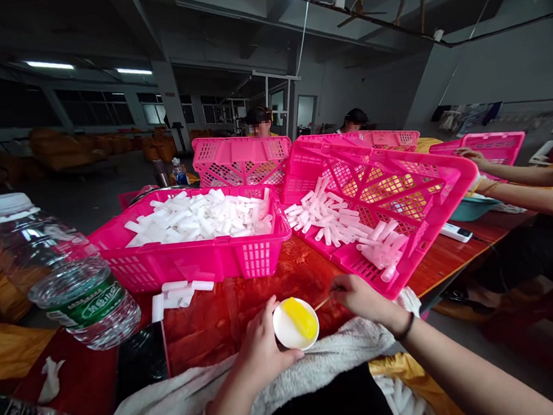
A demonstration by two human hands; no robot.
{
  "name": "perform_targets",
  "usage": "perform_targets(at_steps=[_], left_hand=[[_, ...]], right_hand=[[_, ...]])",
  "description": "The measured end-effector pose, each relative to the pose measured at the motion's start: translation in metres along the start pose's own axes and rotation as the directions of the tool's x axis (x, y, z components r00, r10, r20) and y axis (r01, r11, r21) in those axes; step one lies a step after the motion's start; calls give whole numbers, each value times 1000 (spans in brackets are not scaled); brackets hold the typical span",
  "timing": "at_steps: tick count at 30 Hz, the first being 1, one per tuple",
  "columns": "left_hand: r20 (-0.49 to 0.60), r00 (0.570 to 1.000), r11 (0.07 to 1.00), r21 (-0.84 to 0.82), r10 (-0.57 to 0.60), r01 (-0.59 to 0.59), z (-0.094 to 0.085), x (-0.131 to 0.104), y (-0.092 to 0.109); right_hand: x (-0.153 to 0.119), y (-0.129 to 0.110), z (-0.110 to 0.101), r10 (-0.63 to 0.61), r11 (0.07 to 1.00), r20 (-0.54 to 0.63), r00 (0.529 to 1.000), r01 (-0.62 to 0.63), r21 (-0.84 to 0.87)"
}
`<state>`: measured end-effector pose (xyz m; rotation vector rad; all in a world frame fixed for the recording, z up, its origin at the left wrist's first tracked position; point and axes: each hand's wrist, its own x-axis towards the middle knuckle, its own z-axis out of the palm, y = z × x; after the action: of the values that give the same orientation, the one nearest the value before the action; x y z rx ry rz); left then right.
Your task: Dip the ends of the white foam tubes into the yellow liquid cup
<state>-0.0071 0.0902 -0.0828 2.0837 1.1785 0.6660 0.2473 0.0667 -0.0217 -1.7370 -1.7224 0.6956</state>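
Note:
My left hand is closed around a small white cup, tilted so its inside shows. A bright yellow mass lies in the cup; I cannot tell if it is a paste or a solid piece. Pinched in my right hand is a thin wooden-looking stick. The stick's far end points at the cup's right rim, and whether it touches is unclear. Both hands are over the near edge of the red table, above a pale towel.
A pink basket full of short white tubes stands at the back left. To the right, a tilted pink basket holds more tubes. A large water bottle and loose tubes are at left. A co-worker's arm reaches in at right.

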Motion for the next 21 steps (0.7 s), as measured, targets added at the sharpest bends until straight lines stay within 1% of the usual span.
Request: perform_targets(at_steps=[2, 5, 7, 9, 10, 12, 14, 15, 16, 18, 20, 21], left_hand=[[3, 1000, 1000, -3, -2, 2, -1, -1, 1], [-8, 1000, 1000, 3, 20, -20, 1, -1, -2], [-8, 1000, 1000, 2, 28, -28, 1, -1, -4], [-1, 1000, 1000, -4, 23, -23, 2, -1, -4], [-1, 1000, 1000, -5, 20, -20, 1, 0, -4], [-7, 1000, 1000, 0, 27, -27, 1, 0, -4], [-18, 999, 999, 11, 45, -45, 2, 1, -4], [-21, 998, 998, 17, 54, -54, 2, 1, -4], [-24, 998, 998, 22, 60, -59, 2, 1, -4], [-24, 998, 998, 29, 63, -63, 2, 1, -4], [-20, 998, 998, 30, 60, -59, 1, 1, -3], [-18, 998, 998, 29, 56, -55, 0, 1, -3]], right_hand=[[-15, -7, 7, -54, 995, -9, 999, 53, -90], [-36, -19, 24, -131, 971, -31, 991, 122, -205], [-44, -26, 31, -142, 970, -18, 990, 135, -203], [-45, -31, 31, -148, 968, -8, 989, 143, -204], [-42, -34, 29, -152, 964, -22, 988, 143, -223], [-32, -38, 23, -175, 952, -89, 981, 145, -270], [-17, -43, 21, -225, 937, -154, 962, 171, -304], [-10, -44, 21, -256, 928, -162, 953, 196, -319], [-3, -46, 23, -286, 912, -144, 947, 224, -343], [7, -47, 28, -316, 873, -72, 946, 261, -413], [13, -48, 31, -309, 837, -15, 951, 265, -479], [15, -49, 32, -302, 826, -7, 953, 258, -501]])
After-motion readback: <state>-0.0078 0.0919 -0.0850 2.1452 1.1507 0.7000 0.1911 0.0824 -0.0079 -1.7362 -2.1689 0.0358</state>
